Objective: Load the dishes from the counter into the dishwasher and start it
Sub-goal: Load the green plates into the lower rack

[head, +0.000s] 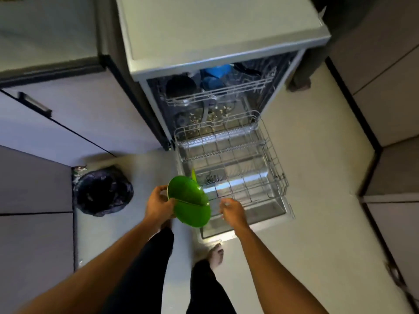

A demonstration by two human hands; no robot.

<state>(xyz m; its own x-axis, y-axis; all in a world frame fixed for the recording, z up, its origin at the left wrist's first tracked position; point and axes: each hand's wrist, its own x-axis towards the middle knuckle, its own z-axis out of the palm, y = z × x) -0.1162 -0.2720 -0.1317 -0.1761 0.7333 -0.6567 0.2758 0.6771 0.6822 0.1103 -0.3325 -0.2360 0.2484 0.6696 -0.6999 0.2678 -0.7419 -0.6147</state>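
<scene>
One grip—that of the left hand (158,206)—holds green plates (191,200) over the near left corner of the nearly bare lower rack (217,150), right hand (233,211) loosely curled and empty beside them—upper rack (267,81) partly loaded, start yet to come.

Both forearms (127,252) run off the bottom edge; the left hand (158,203) covers the near rim of the plates (191,211), and the upper plate hides part of the lower; just beyond them a green sliver (193,174) shows too little to name, perhaps another rim; the right hand (232,210) has blurred fingertips (224,203); far beyond both hands, dark and blue shapes in the upper rack (217,92) are too smeared to identify.
</scene>
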